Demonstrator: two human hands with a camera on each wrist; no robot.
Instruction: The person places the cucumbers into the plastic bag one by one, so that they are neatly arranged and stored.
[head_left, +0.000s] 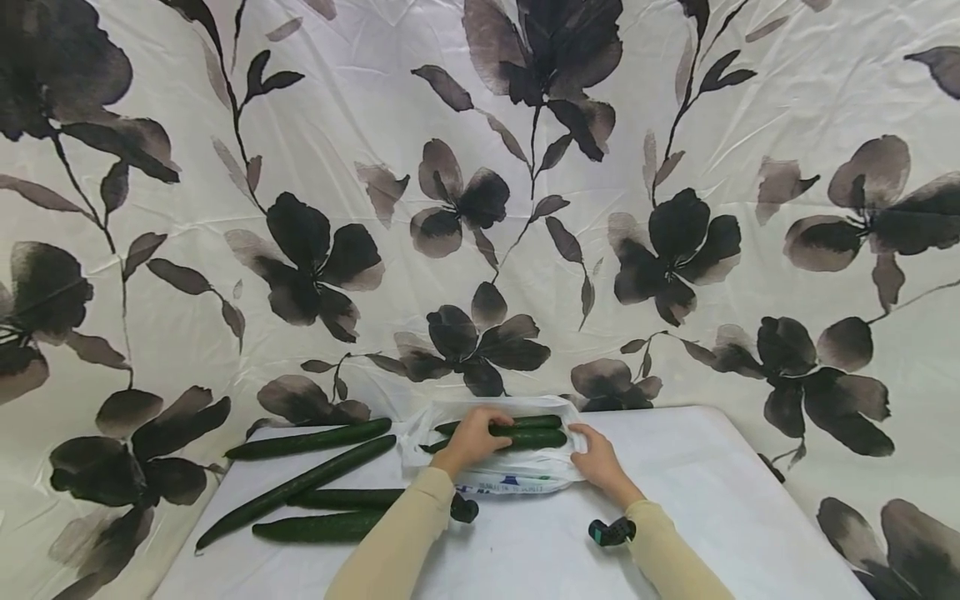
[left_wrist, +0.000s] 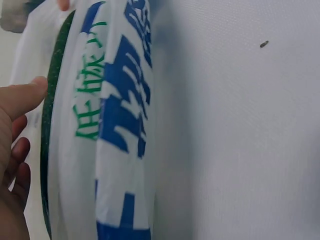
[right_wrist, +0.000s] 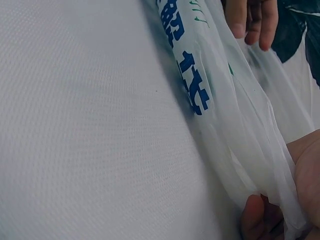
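A white plastic bag (head_left: pixel 525 482) with blue and green print lies on the table, its mouth spread upward. Two dark green cucumbers show inside it, a nearer one (head_left: pixel 536 439) and a farther one (head_left: pixel 542 422). Over their left part is my left hand (head_left: pixel 472 435); in the left wrist view its thumb (left_wrist: pixel 30 95) is at the nearer cucumber's edge and the other fingers hang loosely curled. At the bag's right end my right hand (head_left: pixel 600 460) grips the plastic edge between thumb and fingers, as the right wrist view shows.
Left of the bag, several long cucumbers lie on the white table (head_left: pixel 675 467), among them a slanted one (head_left: pixel 300 487) and a front one (head_left: pixel 322 527) partly behind my left sleeve (head_left: pixel 405 533). A flower-patterned cloth (head_left: pixel 480 250) hangs behind the table.
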